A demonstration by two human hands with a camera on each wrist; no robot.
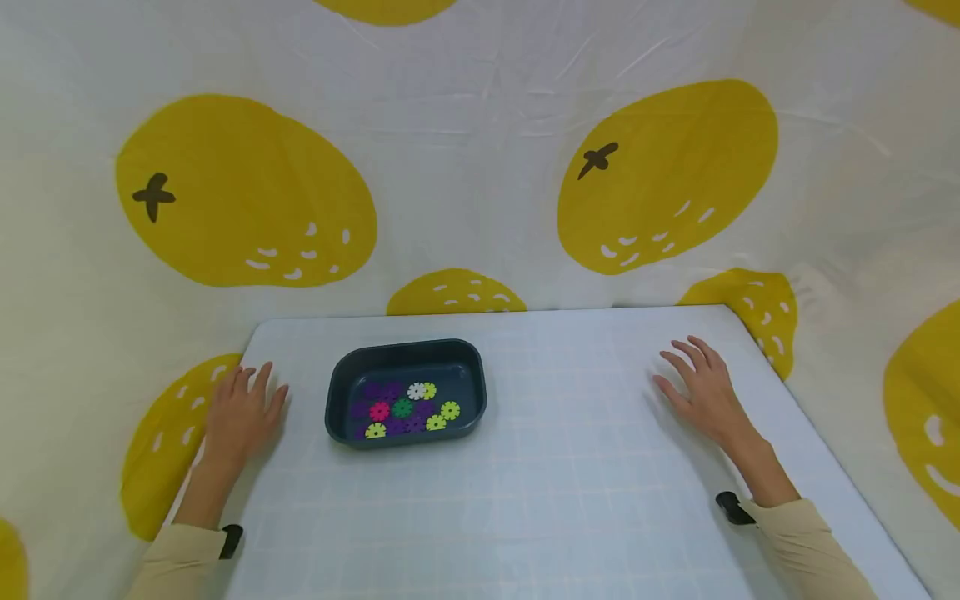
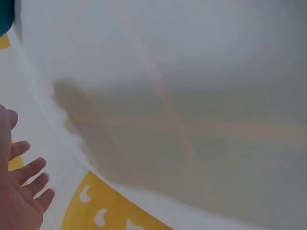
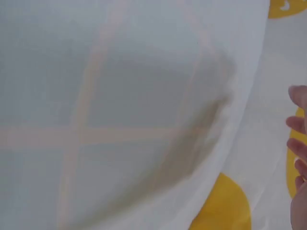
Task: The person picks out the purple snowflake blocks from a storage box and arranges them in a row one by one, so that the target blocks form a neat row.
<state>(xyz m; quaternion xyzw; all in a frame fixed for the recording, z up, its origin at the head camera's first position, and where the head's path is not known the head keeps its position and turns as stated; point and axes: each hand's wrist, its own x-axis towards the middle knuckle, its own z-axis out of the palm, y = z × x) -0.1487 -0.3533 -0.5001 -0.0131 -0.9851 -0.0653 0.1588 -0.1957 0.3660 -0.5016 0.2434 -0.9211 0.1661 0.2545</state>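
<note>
A dark grey tray [image 1: 352, 360] sits left of the middle of the table in the head view. Several flat, notched flower-shaped discs lie in it: purple ones, yellow ones such as this yellow disc [image 1: 450, 410], a pink disc [image 1: 379, 411], a green disc [image 1: 402, 407] and a white disc [image 1: 416, 391]. To the left of the tray, by the table's left edge, my left hand [image 1: 242, 417] hovers with loosely spread fingers, holding nothing. Far to the tray's right, my right hand [image 1: 702, 392] is over the table near its right edge, fingers relaxed and apart, also holding nothing.
The table [image 1: 570, 500] has a white cloth with faint checks. Behind and around it hangs a white curtain [image 1: 465, 167] printed with large yellow fruit. Each wrist wears a black strap, such as the right strap [image 1: 733, 508]. A teal corner of the tray [image 2: 5, 17] shows in the left wrist view.
</note>
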